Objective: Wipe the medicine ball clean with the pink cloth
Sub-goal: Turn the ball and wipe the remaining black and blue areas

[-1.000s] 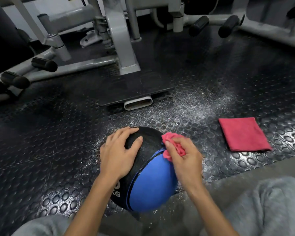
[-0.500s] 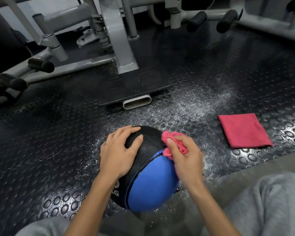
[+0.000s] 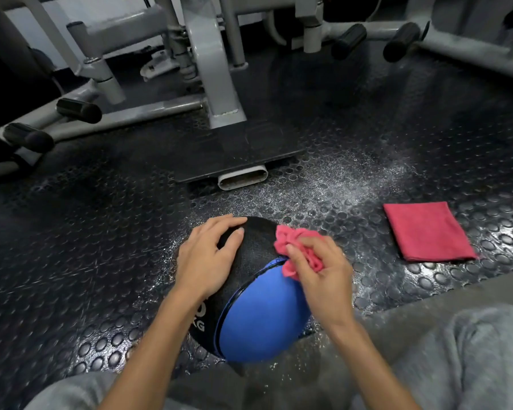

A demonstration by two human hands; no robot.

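A black and blue medicine ball [image 3: 258, 318] sits on the studded rubber floor just in front of my knees. My left hand [image 3: 206, 258] rests flat on its black upper left side, fingers spread over the top. My right hand [image 3: 323, 276] grips a crumpled pink cloth [image 3: 293, 250] and presses it against the ball's upper right, where the black meets the blue panel. White lettering shows low on the black part, partly hidden by my left wrist.
A second pink cloth [image 3: 427, 230], folded flat, lies on the floor to the right. Grey gym machine frames [image 3: 216, 81] with black roller pads [image 3: 79, 109] stand behind. A black footplate [image 3: 234, 155] lies just beyond the ball. My grey trouser legs [image 3: 471, 356] fill the bottom.
My right hand with the cloth has shifted slightly over the ball's upper right. The left hand has stayed in place on the ball.
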